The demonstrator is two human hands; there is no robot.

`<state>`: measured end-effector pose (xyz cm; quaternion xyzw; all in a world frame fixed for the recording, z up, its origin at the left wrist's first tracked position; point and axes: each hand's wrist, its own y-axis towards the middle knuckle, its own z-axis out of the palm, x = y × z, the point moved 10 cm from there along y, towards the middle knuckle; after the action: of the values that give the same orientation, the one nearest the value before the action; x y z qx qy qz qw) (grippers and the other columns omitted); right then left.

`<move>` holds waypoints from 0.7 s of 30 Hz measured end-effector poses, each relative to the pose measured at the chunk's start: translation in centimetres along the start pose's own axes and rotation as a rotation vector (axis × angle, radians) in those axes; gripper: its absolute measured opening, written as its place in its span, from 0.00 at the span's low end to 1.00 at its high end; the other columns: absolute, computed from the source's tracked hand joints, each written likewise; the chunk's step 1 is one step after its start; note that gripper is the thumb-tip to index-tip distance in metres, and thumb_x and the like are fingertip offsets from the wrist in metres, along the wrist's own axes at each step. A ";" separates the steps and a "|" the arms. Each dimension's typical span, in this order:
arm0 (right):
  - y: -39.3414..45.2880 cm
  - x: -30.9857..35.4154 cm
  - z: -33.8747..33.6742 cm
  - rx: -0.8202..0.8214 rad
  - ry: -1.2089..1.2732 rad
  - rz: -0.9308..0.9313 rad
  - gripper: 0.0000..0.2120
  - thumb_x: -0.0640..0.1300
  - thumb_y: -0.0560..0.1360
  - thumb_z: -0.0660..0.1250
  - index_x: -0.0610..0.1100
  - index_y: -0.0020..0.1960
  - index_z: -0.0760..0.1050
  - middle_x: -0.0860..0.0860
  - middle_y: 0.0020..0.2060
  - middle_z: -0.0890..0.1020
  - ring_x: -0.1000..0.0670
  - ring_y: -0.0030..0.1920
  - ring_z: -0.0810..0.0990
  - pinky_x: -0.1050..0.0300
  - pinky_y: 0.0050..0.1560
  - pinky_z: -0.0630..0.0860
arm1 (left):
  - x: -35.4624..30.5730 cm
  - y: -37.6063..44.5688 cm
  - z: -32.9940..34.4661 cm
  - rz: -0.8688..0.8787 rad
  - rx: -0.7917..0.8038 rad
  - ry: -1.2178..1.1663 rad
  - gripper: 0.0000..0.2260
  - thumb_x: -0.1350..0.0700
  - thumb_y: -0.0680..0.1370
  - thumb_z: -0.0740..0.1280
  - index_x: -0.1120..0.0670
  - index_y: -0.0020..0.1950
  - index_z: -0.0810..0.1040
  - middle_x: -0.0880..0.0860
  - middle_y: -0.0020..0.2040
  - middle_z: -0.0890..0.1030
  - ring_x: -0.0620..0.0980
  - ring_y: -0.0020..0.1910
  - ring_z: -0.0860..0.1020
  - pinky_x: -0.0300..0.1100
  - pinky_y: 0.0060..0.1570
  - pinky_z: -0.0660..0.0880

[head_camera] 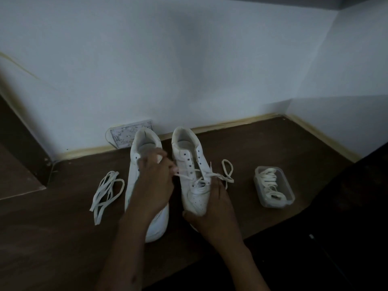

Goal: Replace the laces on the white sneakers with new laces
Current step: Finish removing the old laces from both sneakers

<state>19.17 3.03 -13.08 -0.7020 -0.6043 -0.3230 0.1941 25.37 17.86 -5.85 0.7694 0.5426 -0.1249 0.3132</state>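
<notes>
Dim brown surface [262,148] holds two shoes. Your left hand [154,181] pinches the lace [206,176] on the right shoe [192,171], and your right hand [212,206] wraps its toe.

Two white sneakers stand side by side, heels at 12 o'clock. The left hand [155,175] pinches a lace [201,175] of the right sneaker [193,164]; the right hand [214,206] grips its toe. At 3 o'clock, a clear box [289,198] of laces; at 9 o'clock, loose laces [107,190] beside the left sneaker [134,171]
</notes>
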 end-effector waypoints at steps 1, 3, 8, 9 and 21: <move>0.0 0.1 0.0 0.006 -0.015 0.010 0.57 0.61 0.62 0.76 0.49 0.77 0.43 0.53 0.75 0.54 0.54 0.74 0.54 0.53 0.73 0.61 | 1.0 -0.3 -0.3 -0.032 0.015 0.100 0.07 0.61 0.79 0.65 0.54 0.53 0.81 0.52 0.66 0.67 0.56 0.64 0.64 0.43 0.58 0.63; -0.1 0.2 0.0 0.023 -0.023 0.019 0.57 0.61 0.63 0.75 0.49 0.78 0.42 0.52 0.76 0.52 0.52 0.75 0.53 0.50 0.74 0.60 | 1.6 -0.8 -0.4 -0.116 0.040 0.217 0.06 0.55 0.79 0.66 0.51 0.51 0.82 0.53 0.67 0.69 0.58 0.66 0.63 0.52 0.64 0.61; 0.2 -0.1 0.4 0.036 -0.016 0.041 0.56 0.66 0.61 0.71 0.48 0.77 0.44 0.52 0.76 0.55 0.52 0.75 0.56 0.49 0.73 0.61 | -2.3 -0.1 -0.9 -0.046 -0.207 0.114 0.06 0.48 0.73 0.73 0.48 0.46 0.84 0.51 0.62 0.76 0.58 0.65 0.67 0.57 0.61 0.68; 0.3 -0.1 0.7 0.043 -0.030 0.041 0.56 0.70 0.60 0.66 0.48 0.78 0.44 0.51 0.76 0.55 0.52 0.75 0.56 0.51 0.74 0.59 | -2.7 -0.1 -0.3 -0.017 -0.203 0.116 0.06 0.48 0.71 0.75 0.48 0.43 0.85 0.51 0.60 0.78 0.57 0.64 0.68 0.59 0.61 0.69; -0.1 0.7 -0.3 0.038 -0.048 -0.017 0.56 0.60 0.66 0.73 0.48 0.78 0.38 0.52 0.77 0.46 0.53 0.76 0.46 0.50 0.76 0.52 | 0.7 -1.0 -3.1 -0.155 -0.485 0.205 0.09 0.54 0.81 0.60 0.57 0.53 0.76 0.56 0.56 0.76 0.60 0.58 0.72 0.55 0.58 0.67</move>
<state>19.01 3.30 -12.38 -0.7004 -0.6209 -0.2962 0.1901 24.28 20.50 -4.14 0.6366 0.6427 0.0638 0.4214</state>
